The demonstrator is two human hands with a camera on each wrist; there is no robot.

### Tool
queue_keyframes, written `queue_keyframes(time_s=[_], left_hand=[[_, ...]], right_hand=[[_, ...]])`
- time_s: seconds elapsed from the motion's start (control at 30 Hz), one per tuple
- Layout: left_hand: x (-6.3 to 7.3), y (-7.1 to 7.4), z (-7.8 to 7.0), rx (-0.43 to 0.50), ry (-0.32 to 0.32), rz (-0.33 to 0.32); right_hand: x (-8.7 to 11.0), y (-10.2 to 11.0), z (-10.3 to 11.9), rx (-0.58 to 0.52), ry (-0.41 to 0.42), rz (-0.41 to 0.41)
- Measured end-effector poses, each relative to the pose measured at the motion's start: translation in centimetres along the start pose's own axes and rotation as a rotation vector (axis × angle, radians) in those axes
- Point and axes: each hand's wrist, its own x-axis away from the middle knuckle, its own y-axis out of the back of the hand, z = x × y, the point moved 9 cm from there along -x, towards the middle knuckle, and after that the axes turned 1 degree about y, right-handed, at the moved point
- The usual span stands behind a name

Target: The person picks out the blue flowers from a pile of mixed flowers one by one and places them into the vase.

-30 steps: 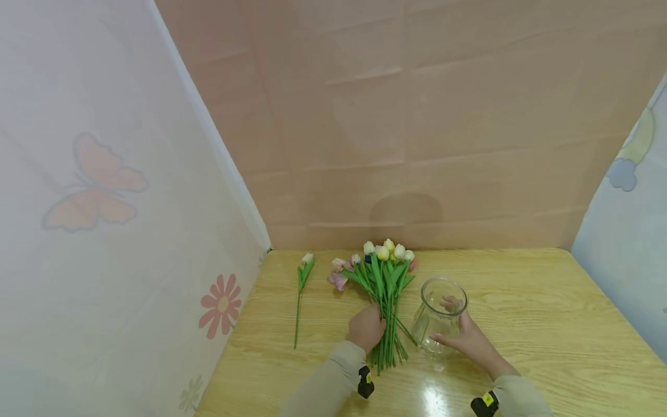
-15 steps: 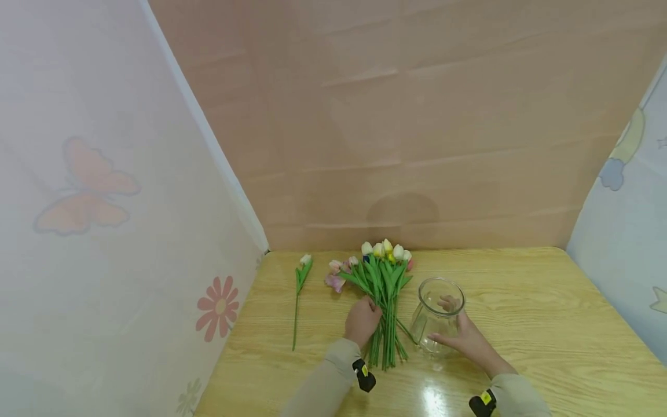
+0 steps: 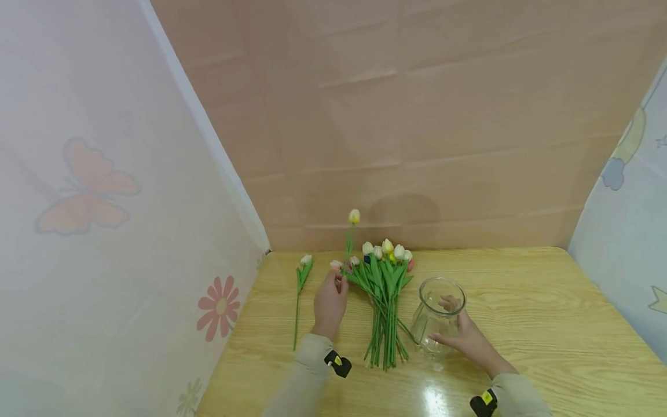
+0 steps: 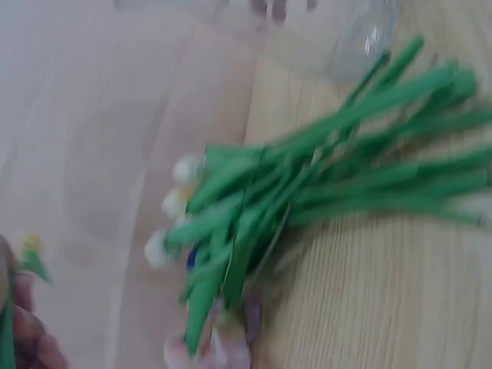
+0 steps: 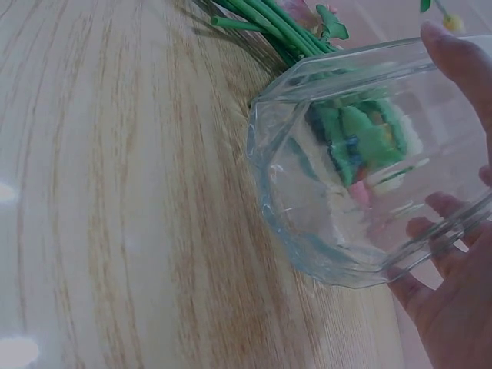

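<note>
My left hand (image 3: 329, 304) pinches the stem of a single yellow-and-white tulip (image 3: 354, 216), raised with its bloom upward behind the bunch. In the left wrist view, part of that hand (image 4: 34, 330) shows at the left edge beside the green stem. The bunch of tulips (image 3: 385, 301) lies on the table between my hands, its white, yellow and pink heads pointing away. My right hand (image 3: 471, 341) grips a clear glass vase (image 3: 429, 324) round its side, fingers on the far side and thumb nearer. The right wrist view shows the glass (image 5: 307, 200) close up, flowers visible through it.
One white tulip (image 3: 297, 307) lies apart on the wooden table (image 3: 531, 313), at the left. A tan backdrop (image 3: 333, 116) rises behind the table's far edge. Printed curtains flank it, one with a butterfly (image 3: 88, 188).
My left hand has left the bunch, moving left and away with one yellow-and-white tulip, now raised. My right hand and the vase have stayed in place.
</note>
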Motion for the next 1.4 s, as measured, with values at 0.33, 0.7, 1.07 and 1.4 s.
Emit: queue_keyframes(time_s=[0.33,0.7,1.07,1.4], left_hand=[[-1.6,4.3,7.9,-0.113,0.032,-0.252],[1.5,2.7,17.5,-0.291,0.298,0.033],[3.1,1.7,19.6,-0.434,0.352,0.199],[-0.1,1.1,12.2,-0.513,0.09,0.073]], right_hand=[[0.0,0.0,0.0,-0.013,-0.003,0.001],[-0.1,0.0,-0.1,-0.01,0.002,-0.001],[0.0,-0.2,-0.2,-0.017,-0.001,0.0],[-0.1,-0.1,-0.2,-0.016,0.005,0.002]])
